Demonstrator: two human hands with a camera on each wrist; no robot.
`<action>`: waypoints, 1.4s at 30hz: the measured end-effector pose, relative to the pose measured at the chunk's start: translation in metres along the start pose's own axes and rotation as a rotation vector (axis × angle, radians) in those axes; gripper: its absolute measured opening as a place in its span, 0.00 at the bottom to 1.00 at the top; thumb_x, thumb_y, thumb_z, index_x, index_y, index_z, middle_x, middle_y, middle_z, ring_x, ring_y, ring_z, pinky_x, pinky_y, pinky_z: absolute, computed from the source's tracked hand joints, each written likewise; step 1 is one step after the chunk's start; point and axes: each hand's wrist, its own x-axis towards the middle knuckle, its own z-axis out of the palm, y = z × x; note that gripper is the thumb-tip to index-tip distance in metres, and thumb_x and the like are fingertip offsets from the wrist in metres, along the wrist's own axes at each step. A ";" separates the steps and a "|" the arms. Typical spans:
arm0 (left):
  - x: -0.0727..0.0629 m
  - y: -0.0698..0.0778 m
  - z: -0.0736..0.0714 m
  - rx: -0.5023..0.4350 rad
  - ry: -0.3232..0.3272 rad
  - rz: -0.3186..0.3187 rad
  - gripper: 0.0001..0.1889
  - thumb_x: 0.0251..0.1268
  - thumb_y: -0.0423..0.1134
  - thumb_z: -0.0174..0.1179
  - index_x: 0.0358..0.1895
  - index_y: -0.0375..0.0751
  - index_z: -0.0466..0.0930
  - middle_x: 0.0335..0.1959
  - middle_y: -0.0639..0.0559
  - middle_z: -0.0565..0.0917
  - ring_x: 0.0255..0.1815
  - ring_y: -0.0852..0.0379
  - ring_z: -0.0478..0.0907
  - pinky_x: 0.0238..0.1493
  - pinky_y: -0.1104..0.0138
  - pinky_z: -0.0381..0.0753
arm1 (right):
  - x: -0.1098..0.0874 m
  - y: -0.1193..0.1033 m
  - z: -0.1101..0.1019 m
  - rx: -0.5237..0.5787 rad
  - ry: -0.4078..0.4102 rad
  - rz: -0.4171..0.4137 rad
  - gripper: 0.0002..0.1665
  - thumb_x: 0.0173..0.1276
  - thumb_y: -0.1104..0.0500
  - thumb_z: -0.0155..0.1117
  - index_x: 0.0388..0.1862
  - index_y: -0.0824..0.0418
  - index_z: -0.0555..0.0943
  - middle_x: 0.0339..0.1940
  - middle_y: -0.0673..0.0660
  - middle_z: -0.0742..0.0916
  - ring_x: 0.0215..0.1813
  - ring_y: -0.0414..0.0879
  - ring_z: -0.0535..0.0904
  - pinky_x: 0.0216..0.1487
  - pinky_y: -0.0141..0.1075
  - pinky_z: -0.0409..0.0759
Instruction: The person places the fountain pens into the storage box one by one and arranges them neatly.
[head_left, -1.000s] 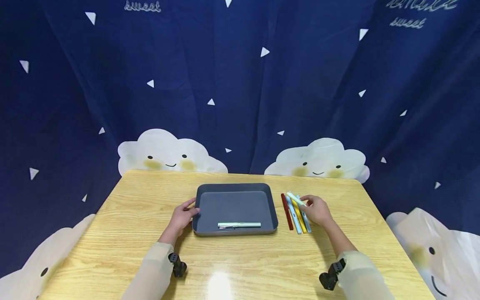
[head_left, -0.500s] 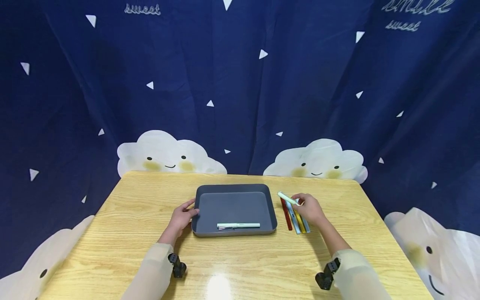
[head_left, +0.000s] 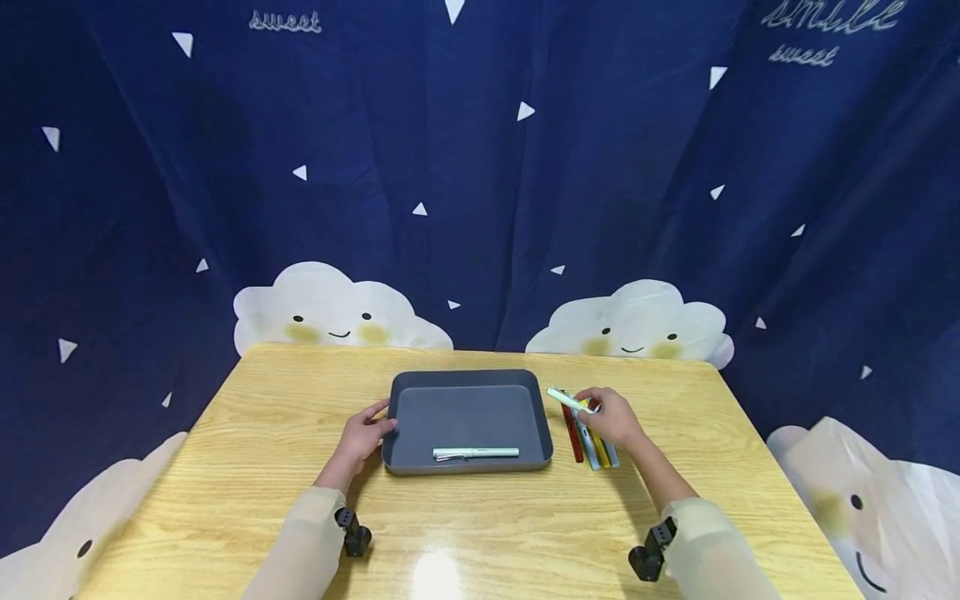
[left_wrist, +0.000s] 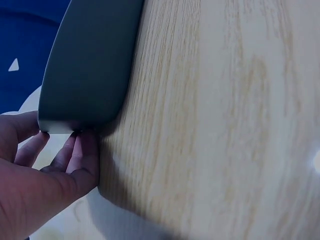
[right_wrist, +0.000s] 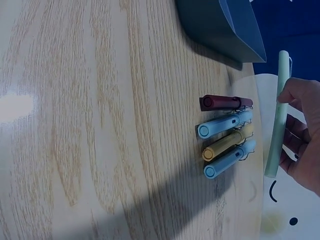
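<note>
My left hand (head_left: 363,437) grips the left wall of a dark grey tray (head_left: 465,412), thumb over the rim and fingers against the outside. A pale green pen (head_left: 495,452) lies crosswise inside, near the tray's front wall. To the right, my right hand (head_left: 615,417) pinches another pale green pen (right_wrist: 278,122) between thumb and fingers, raised above the table and tilted in the head view. Beneath that hand lie a dark red pen (right_wrist: 225,102), a light blue pen (right_wrist: 222,125), a yellow pen (right_wrist: 226,144) and a second light blue pen (right_wrist: 227,160), side by side.
The wooden table (head_left: 480,525) has a bright glare spot near its front. A dark blue curtain (head_left: 480,167) with white clouds and triangles hangs behind it. Each wrist carries a small black camera.
My right hand has lifted the pale green pen off the pile and carried it left, towards the tray's right wall. My left hand stays on the tray.
</note>
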 end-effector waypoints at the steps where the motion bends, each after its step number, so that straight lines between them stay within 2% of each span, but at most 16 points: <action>1: 0.000 0.000 0.000 -0.003 0.003 -0.005 0.27 0.67 0.34 0.52 0.69 0.41 0.62 0.58 0.31 0.70 0.60 0.38 0.71 0.56 0.52 0.75 | 0.000 -0.001 0.001 0.004 -0.004 0.000 0.17 0.63 0.61 0.61 0.51 0.63 0.79 0.37 0.62 0.77 0.26 0.46 0.69 0.23 0.35 0.69; 9: -0.001 0.000 -0.001 -0.006 -0.002 -0.004 0.26 0.67 0.34 0.53 0.69 0.41 0.63 0.59 0.31 0.70 0.60 0.39 0.72 0.52 0.56 0.77 | 0.002 -0.009 0.004 -0.005 0.008 -0.039 0.18 0.61 0.61 0.62 0.50 0.65 0.80 0.35 0.60 0.79 0.29 0.46 0.70 0.26 0.34 0.69; 19: -0.001 -0.001 -0.002 -0.008 0.001 -0.002 0.27 0.67 0.34 0.53 0.69 0.40 0.62 0.57 0.30 0.70 0.59 0.38 0.72 0.54 0.54 0.77 | 0.005 -0.012 0.009 -0.013 -0.007 -0.070 0.18 0.59 0.62 0.62 0.49 0.65 0.81 0.31 0.58 0.78 0.27 0.45 0.70 0.24 0.33 0.69; 24: 0.000 -0.002 -0.001 -0.002 0.003 -0.001 0.27 0.67 0.33 0.52 0.69 0.40 0.62 0.58 0.30 0.70 0.59 0.38 0.72 0.56 0.52 0.76 | 0.006 -0.015 0.012 -0.002 -0.011 -0.066 0.15 0.57 0.62 0.62 0.45 0.61 0.82 0.31 0.57 0.78 0.27 0.45 0.70 0.24 0.33 0.70; 34: 0.002 -0.003 -0.001 0.010 0.003 0.002 0.27 0.67 0.34 0.52 0.69 0.41 0.62 0.59 0.30 0.70 0.60 0.38 0.71 0.56 0.51 0.75 | 0.008 -0.024 0.016 0.006 -0.042 -0.086 0.14 0.56 0.64 0.62 0.43 0.62 0.82 0.31 0.57 0.78 0.30 0.45 0.70 0.31 0.34 0.69; 42: 0.002 -0.004 -0.001 0.007 -0.003 -0.013 0.27 0.67 0.35 0.52 0.69 0.42 0.62 0.60 0.30 0.69 0.61 0.38 0.70 0.58 0.51 0.73 | 0.011 -0.027 0.020 -0.012 -0.060 -0.113 0.16 0.56 0.63 0.61 0.44 0.62 0.82 0.29 0.55 0.76 0.28 0.44 0.69 0.28 0.33 0.68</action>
